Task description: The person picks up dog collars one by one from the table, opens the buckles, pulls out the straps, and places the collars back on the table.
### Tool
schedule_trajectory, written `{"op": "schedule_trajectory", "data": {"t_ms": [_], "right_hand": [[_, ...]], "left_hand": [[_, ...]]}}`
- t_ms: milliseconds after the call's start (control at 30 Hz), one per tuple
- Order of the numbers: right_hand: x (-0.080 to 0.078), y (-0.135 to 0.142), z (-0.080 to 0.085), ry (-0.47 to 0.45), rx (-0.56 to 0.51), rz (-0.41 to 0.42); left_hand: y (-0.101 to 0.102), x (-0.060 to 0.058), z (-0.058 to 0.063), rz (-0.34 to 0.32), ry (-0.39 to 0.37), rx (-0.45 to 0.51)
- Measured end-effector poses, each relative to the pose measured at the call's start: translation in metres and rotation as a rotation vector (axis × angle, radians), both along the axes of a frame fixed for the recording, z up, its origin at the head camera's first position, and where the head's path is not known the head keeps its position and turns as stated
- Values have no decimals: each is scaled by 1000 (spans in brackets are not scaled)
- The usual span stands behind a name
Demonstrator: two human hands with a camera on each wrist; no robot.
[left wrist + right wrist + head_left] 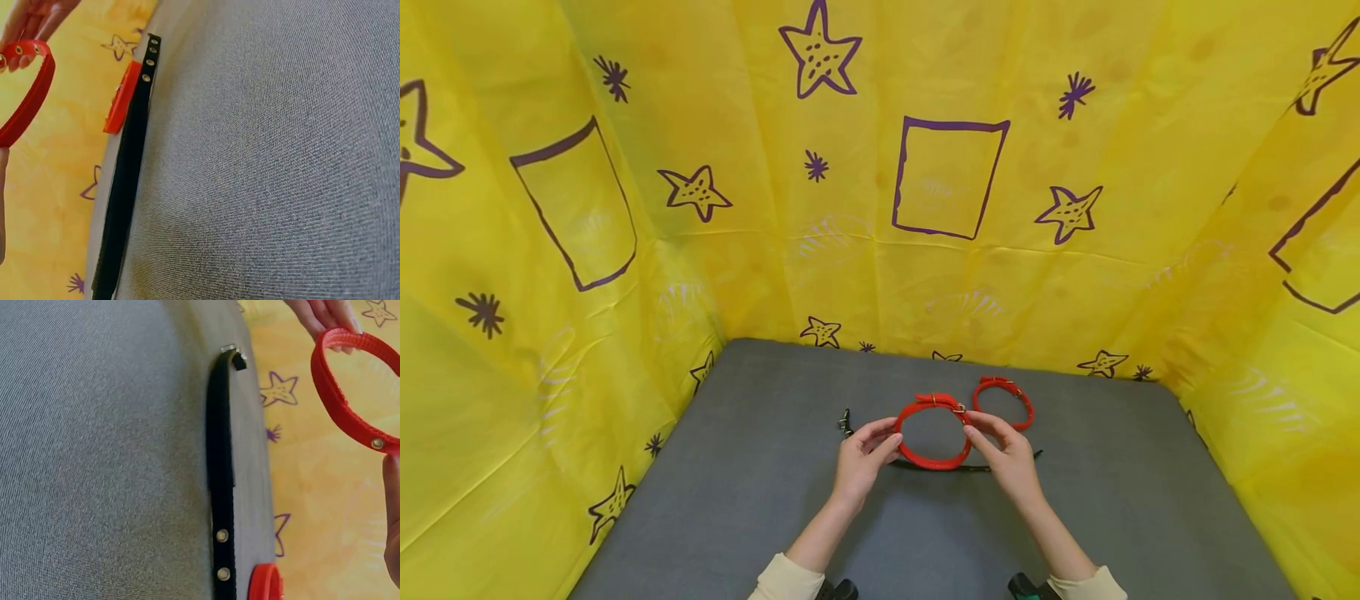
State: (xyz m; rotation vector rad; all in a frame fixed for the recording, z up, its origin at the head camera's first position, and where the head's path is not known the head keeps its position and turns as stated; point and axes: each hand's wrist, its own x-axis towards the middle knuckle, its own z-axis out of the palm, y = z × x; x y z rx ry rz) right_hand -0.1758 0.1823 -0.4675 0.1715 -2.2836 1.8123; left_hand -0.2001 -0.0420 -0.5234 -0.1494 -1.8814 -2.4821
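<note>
A red buckled collar (934, 463), closed into a ring, is held up above the grey table by both hands. My left hand (859, 460) pinches its left side between thumb and fingers. On the opposite side, near the buckle, my right hand (1011, 458) grips the band the same way. Metal eyelets show along the red collar (350, 422) in the right wrist view. Beneath it a black collar (128, 175) lies stretched out flat, eyelets at one end and a metal buckle at the other. Behind the right hand sits a second red collar (1028, 410), also ringed.
The grey tabletop (737, 500) runs back to a yellow cloth wall (850, 283) printed with purple stars and shapes. Similar yellow cloth (497, 400) stands along the left and right sides.
</note>
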Motion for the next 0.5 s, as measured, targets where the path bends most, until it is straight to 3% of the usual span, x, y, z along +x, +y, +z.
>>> {"op": "schedule_trajectory", "data": {"t_ms": [267,400,500], "right_hand": [[-9,10,-26,51,-37,45],[-6,11,-27,95,-35,76],[-1,10,-18,133,-21,90]], "left_hand": [[-4,4,-1,-28,34,-9],[-5,6,-2,-40,55,-16],[-5,7,-2,-52,67,-18]]}}
